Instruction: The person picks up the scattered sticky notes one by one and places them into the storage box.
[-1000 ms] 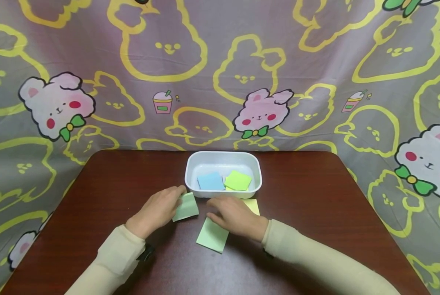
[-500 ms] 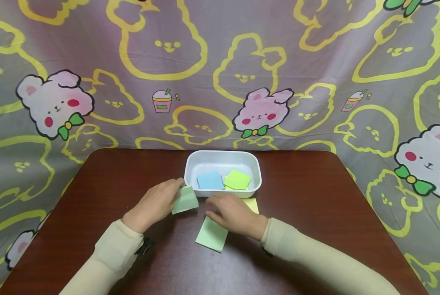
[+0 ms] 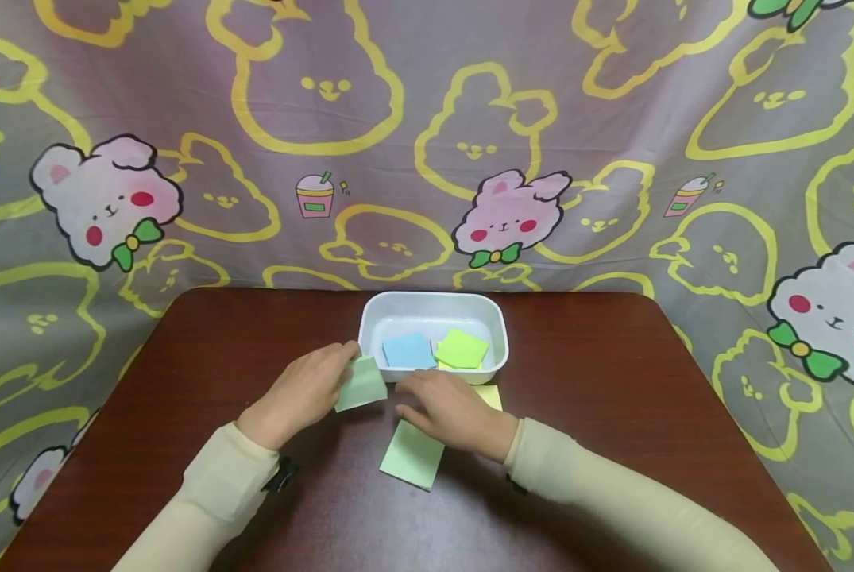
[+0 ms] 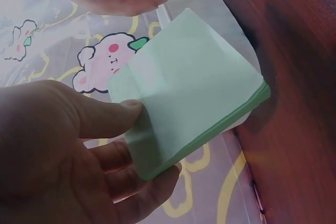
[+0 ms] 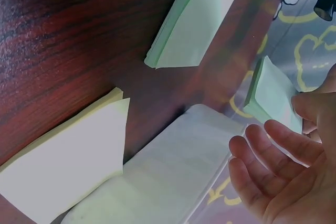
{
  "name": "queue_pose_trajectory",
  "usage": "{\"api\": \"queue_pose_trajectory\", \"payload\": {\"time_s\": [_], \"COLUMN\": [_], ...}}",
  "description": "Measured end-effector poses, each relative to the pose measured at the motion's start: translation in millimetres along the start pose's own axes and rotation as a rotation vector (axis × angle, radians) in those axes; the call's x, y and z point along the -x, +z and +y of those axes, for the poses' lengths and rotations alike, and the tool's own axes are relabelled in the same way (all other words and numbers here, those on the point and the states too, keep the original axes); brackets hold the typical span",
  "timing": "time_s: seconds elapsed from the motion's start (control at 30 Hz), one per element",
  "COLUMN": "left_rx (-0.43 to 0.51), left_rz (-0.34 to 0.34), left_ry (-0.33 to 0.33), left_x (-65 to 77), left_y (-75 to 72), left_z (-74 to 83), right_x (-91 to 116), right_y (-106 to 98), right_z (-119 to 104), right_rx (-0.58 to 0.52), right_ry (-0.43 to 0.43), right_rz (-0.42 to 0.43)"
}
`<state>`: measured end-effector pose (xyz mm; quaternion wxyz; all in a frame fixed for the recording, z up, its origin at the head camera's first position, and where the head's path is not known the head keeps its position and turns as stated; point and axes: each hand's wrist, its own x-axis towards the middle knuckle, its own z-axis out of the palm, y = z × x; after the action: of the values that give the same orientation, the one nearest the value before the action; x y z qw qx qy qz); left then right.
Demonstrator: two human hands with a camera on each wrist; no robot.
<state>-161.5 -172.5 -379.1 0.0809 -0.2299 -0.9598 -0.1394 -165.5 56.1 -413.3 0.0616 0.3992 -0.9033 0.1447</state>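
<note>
tub (image 3: 434, 310): blue pad (image 3: 407, 351), lime pad (image 3: 462, 349). l fingers (image 4: 152, 196) pinch grn pad (image 4: 194, 80), r fingers (image 5: 294, 141) spread

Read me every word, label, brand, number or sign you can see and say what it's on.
None can be read.
Pale green sticky-note pad in the left hand, green pad and yellow pad on the table, blue pad and lime pad in the white tray: no legible writing.
Patterned cloth: cartoon drawings; green patches on printed cups are too small to tell if they bear letters.
</note>
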Motion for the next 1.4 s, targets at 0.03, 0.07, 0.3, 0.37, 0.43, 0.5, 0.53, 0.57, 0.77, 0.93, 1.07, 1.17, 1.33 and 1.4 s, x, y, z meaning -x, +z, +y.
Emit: {"api": "queue_pose_trajectory", "payload": {"time_s": [0.03,0.07,0.3,0.37,0.43,0.5,0.53,0.57,0.77,0.93,1.07,1.17,1.33,1.4], "left_rx": [0.001,0.002,0.004,-0.002,-0.003,-0.002,0.002,0.005,0.025,0.021,0.014,0.016,0.026,0.028], "left_rz": [-0.005,-0.007,-0.011,-0.007,-0.006,-0.008,-0.008,-0.007,0.013,0.027,0.051,0.060,0.058,0.057], "left_ry": [-0.006,-0.008,-0.008,-0.003,-0.003,-0.005,-0.009,-0.013,-0.028,-0.018,-0.005,-0.002,-0.002,-0.004], "left_x": [-0.6,-1.2,-3.1,-4.3,-5.3,-6.0,-6.1,-6.3,-8.7,-10.2,-12.3,-14.3,-17.1,-18.8], "left_y": [-0.1,-0.3,-2.4,-3.4,-4.4,-5.6,-6.3,-6.9,-11.2,-13.4,-13.5,-13.9,-15.6,-16.4], "left_z": [0.3,0.5,0.8,0.9,1.0,1.1,1.0,0.9,1.3,2.0,2.8,4.1,4.3,4.1], "right_x": [-0.1,-0.3,-0.8,-1.0,-1.6,-2.3,-2.7,-3.0,-4.3,-5.6,-6.5,-7.7,-10.4,-11.1], "right_y": [0.0,0.2,-0.1,-0.8,-1.4,-2.4,-2.8,-3.1,-4.1,-5.2,-7.8,-9.3,-12.8,-14.3], "right_z": [0.1,0.3,0.4,0.3,0.6,0.7,0.9,1.2,2.8,3.7,5.3,6.5,6.4,7.0], "right_rx": [-0.001,-0.003,-0.012,-0.014,-0.016,-0.018,-0.021,-0.023,-0.030,-0.034,-0.030,-0.048,-0.066,-0.062], "right_ry": [0.003,0.005,0.019,0.024,0.024,0.019,0.015,0.012,0.007,0.002,0.016,0.024,0.025,0.031], "right_rz": [0.000,0.001,0.016,0.018,0.019,0.020,0.023,0.023,0.022,0.020,0.016,0.022,0.020,0.019]}}
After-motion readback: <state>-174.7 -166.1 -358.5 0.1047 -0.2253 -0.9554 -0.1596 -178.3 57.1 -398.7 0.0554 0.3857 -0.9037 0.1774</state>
